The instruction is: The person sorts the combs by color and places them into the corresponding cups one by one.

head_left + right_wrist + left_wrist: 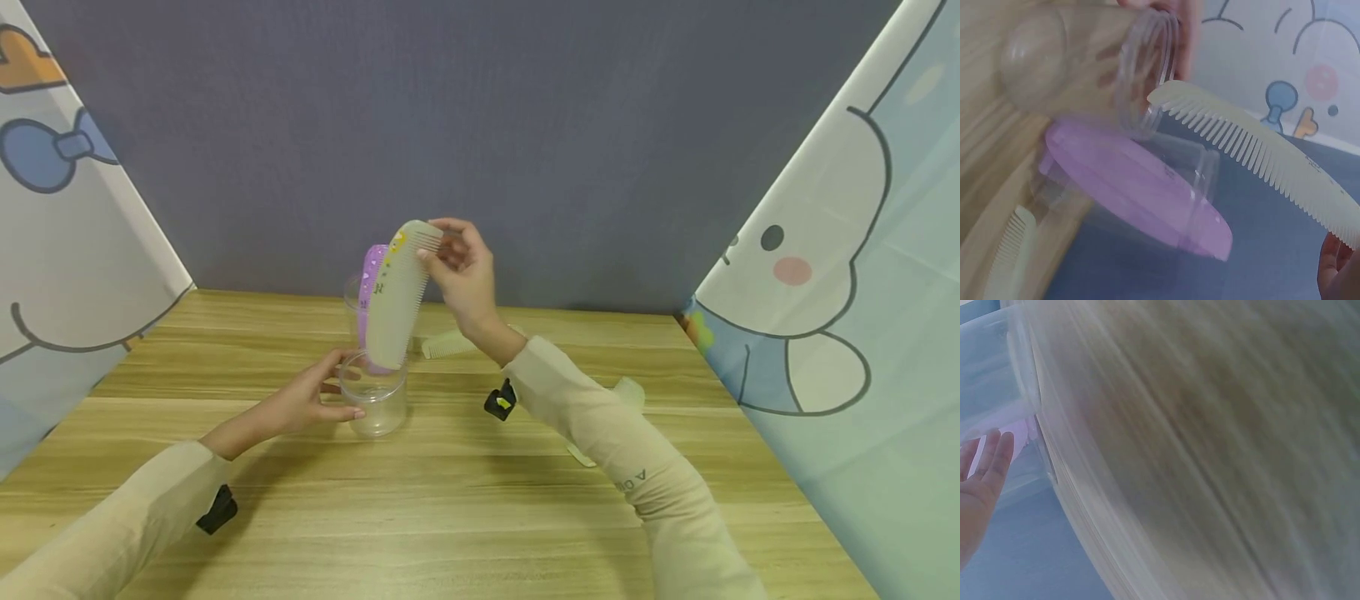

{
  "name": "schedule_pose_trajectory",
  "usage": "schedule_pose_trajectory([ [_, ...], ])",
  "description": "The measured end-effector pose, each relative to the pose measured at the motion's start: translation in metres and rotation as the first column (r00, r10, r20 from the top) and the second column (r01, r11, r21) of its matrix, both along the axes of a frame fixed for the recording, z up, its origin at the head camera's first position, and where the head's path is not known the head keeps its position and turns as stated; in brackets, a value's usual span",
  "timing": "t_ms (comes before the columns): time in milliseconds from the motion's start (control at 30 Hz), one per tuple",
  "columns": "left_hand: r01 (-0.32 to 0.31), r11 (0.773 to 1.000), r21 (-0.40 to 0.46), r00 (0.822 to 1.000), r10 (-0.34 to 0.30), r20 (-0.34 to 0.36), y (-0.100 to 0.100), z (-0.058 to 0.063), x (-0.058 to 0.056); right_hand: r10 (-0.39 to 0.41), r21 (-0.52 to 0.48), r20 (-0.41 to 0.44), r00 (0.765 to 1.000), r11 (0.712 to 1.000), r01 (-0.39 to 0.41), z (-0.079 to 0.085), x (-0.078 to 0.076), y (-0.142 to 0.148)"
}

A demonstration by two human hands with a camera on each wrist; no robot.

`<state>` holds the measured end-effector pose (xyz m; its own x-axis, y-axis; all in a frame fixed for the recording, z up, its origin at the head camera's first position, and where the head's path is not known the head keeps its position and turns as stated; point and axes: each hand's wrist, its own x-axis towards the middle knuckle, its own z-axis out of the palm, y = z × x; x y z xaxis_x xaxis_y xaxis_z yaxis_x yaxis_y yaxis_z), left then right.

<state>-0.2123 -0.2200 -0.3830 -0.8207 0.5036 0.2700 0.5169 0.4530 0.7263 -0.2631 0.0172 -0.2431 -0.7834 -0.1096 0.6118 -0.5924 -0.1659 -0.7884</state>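
A cream comb (pixel 396 300) with a small yellow print is pinched at its upper end by my right hand (pixel 468 275). It hangs tilted, its lower end at the mouth of a clear jar (pixel 378 412). My left hand (pixel 311 398) holds that jar from the left, thumb in front and fingers round the far side. Behind it, a second clear jar (pixel 1207 169) has a purple comb (pixel 1141 187) standing slanted in it. In the head view the cream comb partly hides the purple one.
On the wooden table (pixel 450 500) lie more pale combs: one (pixel 447 344) behind the jars and others (pixel 628 390) partly under the right sleeve. A grey panel (pixel 450 125) stands at the back, with printed cloths (pixel 810 317) on both sides.
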Motion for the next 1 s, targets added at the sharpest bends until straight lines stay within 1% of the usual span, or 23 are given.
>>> schedule_pose_trajectory([
  [267,-0.001,1.0,-0.008,1.0,0.001,-0.013,0.0,0.002,0.0,-0.032,0.118,0.02,0.999,0.993,0.03,-0.007,0.026,-0.01],
  [333,0.0,1.0,-0.003,1.0,0.0,-0.015,0.0,0.001,0.0,-0.034,0.141,0.03,0.999,0.99,0.029,-0.012,0.028,-0.011],
  [433,0.001,1.0,0.003,1.0,-0.001,-0.015,-0.001,0.001,0.0,-0.025,0.151,0.056,0.998,0.988,0.017,-0.02,0.029,-0.013],
  [667,0.004,1.0,0.005,1.0,-0.004,-0.015,0.0,0.001,0.0,-0.02,0.129,0.133,0.991,0.992,0.003,-0.034,0.032,-0.018],
  [900,0.003,1.0,0.002,1.0,-0.003,-0.012,0.0,0.001,0.0,-0.063,0.137,0.186,0.981,0.99,0.037,-0.046,0.033,-0.022],
  [1000,0.005,1.0,0.001,1.0,-0.005,-0.013,0.0,0.001,0.0,-0.068,0.141,0.206,0.976,0.989,0.039,-0.049,0.034,-0.023],
])
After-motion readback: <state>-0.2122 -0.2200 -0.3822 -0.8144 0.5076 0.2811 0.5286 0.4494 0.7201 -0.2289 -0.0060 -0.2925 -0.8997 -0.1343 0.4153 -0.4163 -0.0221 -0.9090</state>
